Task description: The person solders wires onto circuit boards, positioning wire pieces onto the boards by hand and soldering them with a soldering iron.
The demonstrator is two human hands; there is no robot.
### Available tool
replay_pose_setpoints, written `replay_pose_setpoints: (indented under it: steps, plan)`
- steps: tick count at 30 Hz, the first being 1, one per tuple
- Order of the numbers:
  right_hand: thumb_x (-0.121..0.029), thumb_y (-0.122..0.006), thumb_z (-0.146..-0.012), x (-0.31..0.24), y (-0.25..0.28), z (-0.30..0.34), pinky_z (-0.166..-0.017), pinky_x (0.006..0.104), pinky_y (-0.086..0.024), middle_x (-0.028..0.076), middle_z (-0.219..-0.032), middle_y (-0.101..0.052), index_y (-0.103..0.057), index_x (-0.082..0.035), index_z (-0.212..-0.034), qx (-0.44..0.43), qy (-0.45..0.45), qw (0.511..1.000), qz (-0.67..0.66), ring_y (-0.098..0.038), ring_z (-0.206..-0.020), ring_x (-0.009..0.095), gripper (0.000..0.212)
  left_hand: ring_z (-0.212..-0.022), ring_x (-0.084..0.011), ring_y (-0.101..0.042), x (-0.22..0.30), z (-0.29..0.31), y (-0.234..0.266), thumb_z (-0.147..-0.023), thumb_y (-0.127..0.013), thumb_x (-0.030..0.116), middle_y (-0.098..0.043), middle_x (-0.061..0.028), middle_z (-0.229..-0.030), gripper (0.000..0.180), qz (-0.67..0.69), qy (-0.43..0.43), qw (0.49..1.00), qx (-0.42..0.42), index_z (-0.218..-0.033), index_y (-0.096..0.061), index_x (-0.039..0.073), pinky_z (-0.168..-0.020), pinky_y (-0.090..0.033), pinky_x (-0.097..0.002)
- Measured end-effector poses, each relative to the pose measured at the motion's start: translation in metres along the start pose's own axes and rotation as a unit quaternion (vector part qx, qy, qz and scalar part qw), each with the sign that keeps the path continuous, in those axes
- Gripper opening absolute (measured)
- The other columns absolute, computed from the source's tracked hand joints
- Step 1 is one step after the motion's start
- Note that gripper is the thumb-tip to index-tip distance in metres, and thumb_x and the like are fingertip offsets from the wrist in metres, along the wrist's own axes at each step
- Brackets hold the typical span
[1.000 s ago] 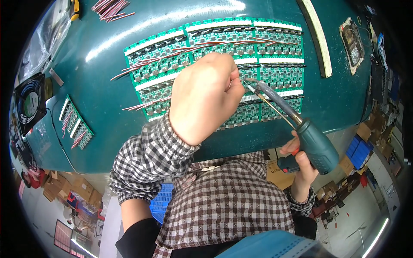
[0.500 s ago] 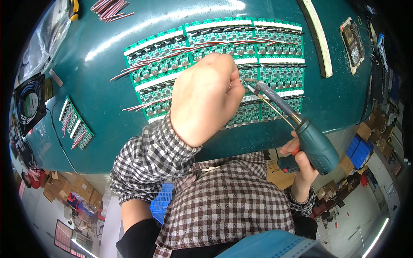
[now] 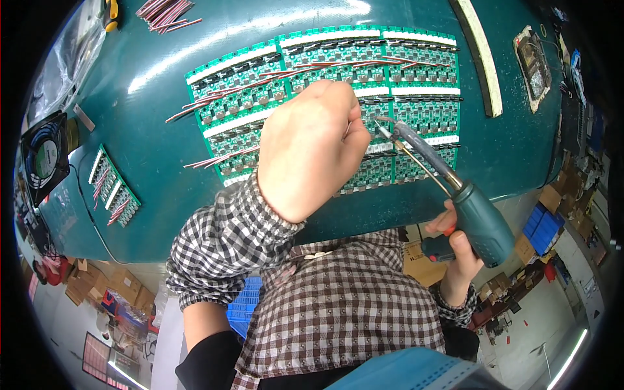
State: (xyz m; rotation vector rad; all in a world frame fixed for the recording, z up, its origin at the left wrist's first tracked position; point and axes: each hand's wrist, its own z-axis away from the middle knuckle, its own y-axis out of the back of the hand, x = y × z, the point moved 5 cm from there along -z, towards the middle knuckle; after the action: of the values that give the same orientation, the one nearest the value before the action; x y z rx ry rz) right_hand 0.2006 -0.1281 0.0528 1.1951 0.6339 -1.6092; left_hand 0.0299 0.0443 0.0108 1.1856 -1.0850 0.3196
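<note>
My right hand is wrapped round the green handle of a gun-shaped soldering iron, a finger near its red trigger. Its bent metal tip and thin feed tube point left, over the green circuit boards. My left hand is closed in a pinch just left of the tip, above the boards; what its fingertips hold is hidden. Red and white wires lie across the upper rows of the boards, and a few more wires stick out to the left of my left hand.
A small separate board panel with wires lies at the left, near a black fan. A wire bundle rests at the far left. At the right are a pale curved strip and a dirty metal-topped block.
The soldering iron has shifted slightly to the right, its tip drawing a little away from my left fingertips. My left hand has stayed in place.
</note>
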Motion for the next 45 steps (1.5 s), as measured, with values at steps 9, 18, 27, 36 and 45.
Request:
replay_pose_setpoints:
  steps: [9,18,27,36,45]
  plan:
    - [-0.029,-0.066,-0.079,0.0002,0.0000,0.0027,-0.063,0.0331,-0.049,0.011,-0.075,-0.056,-0.049,0.015,-0.113,0.009,0.000,1.000,0.000,-0.059,-0.067,0.023,0.058,-0.053,-0.0171,-0.049,0.0010,0.0025,-0.0003,-0.066,-0.063,0.000,-0.048,-0.0043,-0.063,0.012,-0.002,-0.001,1.000,0.002,-0.071,-0.053,0.005,-0.048,-0.040,-0.0280]
    - [-0.028,-0.066,-0.079,0.0016,-0.0018,0.0022,-0.064,0.0333,-0.050,0.011,-0.075,-0.055,-0.049,0.016,-0.112,0.007,-0.006,1.000,0.000,-0.058,-0.066,0.022,0.058,-0.053,-0.0176,-0.049,0.0004,0.0018,-0.0015,-0.066,-0.063,-0.001,-0.048,-0.0044,-0.062,0.013,-0.002,0.001,1.000,-0.003,-0.071,-0.053,0.005,-0.049,-0.040,-0.0286]
    - [-0.028,-0.066,-0.079,-0.0013,-0.0003,0.0007,-0.063,0.0327,-0.051,0.011,-0.075,-0.055,-0.050,0.016,-0.112,0.014,0.006,1.000,-0.009,-0.058,-0.066,0.022,0.057,-0.056,-0.0180,-0.051,0.0011,0.0044,0.0003,-0.067,-0.063,0.000,-0.050,-0.0046,-0.065,0.012,-0.022,-0.001,1.000,-0.001,-0.072,-0.054,0.005,-0.049,-0.041,-0.0289]
    - [-0.030,-0.067,-0.079,0.0035,0.0011,0.0043,-0.064,0.0326,-0.050,0.010,-0.076,-0.056,-0.050,0.015,-0.112,0.010,-0.017,1.000,-0.005,-0.060,-0.068,0.022,0.058,-0.056,-0.0176,-0.051,0.0019,0.0081,-0.0018,-0.067,-0.064,0.002,-0.050,-0.0037,-0.066,0.013,-0.025,0.013,1.000,0.010,-0.074,-0.054,0.006,-0.049,-0.041,-0.0291]
    - [-0.020,-0.067,-0.079,0.0063,0.0030,0.0057,-0.074,0.0365,-0.049,0.014,-0.088,-0.058,-0.052,0.010,-0.111,-0.034,-0.024,0.998,-0.036,-0.058,-0.076,0.022,0.047,-0.056,-0.0183,-0.051,0.0024,0.0088,-0.0023,-0.067,-0.064,0.001,-0.049,-0.0039,-0.065,0.013,-0.022,0.002,0.999,0.032,-0.074,-0.054,0.006,-0.050,-0.040,-0.0294]
